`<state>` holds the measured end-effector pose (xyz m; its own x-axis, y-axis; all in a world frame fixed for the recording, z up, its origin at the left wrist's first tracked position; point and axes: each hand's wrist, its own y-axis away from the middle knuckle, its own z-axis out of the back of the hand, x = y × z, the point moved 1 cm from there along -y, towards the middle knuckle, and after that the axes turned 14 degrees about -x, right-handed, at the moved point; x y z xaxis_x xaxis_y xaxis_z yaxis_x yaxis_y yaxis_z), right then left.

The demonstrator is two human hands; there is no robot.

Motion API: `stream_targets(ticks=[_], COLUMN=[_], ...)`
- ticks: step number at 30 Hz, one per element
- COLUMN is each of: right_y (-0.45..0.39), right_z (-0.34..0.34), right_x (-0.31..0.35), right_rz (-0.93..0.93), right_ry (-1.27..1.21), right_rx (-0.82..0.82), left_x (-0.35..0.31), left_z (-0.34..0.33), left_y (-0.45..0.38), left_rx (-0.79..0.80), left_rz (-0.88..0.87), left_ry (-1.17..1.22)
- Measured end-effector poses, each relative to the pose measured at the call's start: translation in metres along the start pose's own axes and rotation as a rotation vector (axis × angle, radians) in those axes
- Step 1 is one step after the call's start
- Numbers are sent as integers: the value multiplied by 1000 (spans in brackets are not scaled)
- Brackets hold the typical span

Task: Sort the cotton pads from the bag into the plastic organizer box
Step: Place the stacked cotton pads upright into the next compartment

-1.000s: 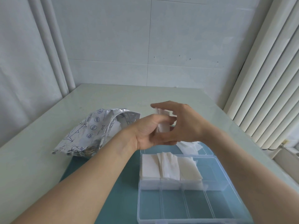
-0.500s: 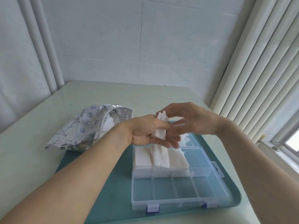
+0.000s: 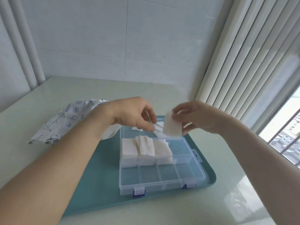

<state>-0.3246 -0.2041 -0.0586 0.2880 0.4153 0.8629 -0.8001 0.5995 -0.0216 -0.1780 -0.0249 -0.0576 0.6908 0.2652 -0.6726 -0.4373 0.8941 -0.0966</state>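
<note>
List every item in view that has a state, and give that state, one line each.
organizer box: lid open, near row of compartments empty.
cotton pads in the box: stacked in three middle-row compartments.
foil bag: lying on the table, mouth open toward the box.
stack of pads: held in the air above the box.
right hand: grips the stack of pads.
left hand: pinches a few pads.
teal tray: flat under the box.

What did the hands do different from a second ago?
The hands were together around one bunch of pads; now they have pulled apart. The right hand holds a stack of pads, the left hand pinches a few. The box, its three filled slots and the bag stayed put.
</note>
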Motion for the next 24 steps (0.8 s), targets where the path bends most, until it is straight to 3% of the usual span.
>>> stream_targets(ticks=[3, 8, 13, 19, 21, 24], right_y=[9, 9, 15, 22, 26, 32], right_z=[-24, -39, -45, -53, -55, -51], right_x=[-14, -17, -17, -19, -20, -16], right_rz=[-149, -172, -160, 74, 99, -19], right_ry=[154, 171, 139, 595, 663, 512], right_rx=[154, -32, -64, -179, -174, -101], left_x=[-2, -1, 2, 4, 4, 2], left_z=[-3, -15, -24, -31, -31, -31], left_y=[2, 0, -5, -8, -7, -5], left_rx=[122, 224, 225, 238, 244, 223], left_rz=[27, 105, 139, 147, 150, 139], left_ry=[-169, -335, -366, -394, -396, -399])
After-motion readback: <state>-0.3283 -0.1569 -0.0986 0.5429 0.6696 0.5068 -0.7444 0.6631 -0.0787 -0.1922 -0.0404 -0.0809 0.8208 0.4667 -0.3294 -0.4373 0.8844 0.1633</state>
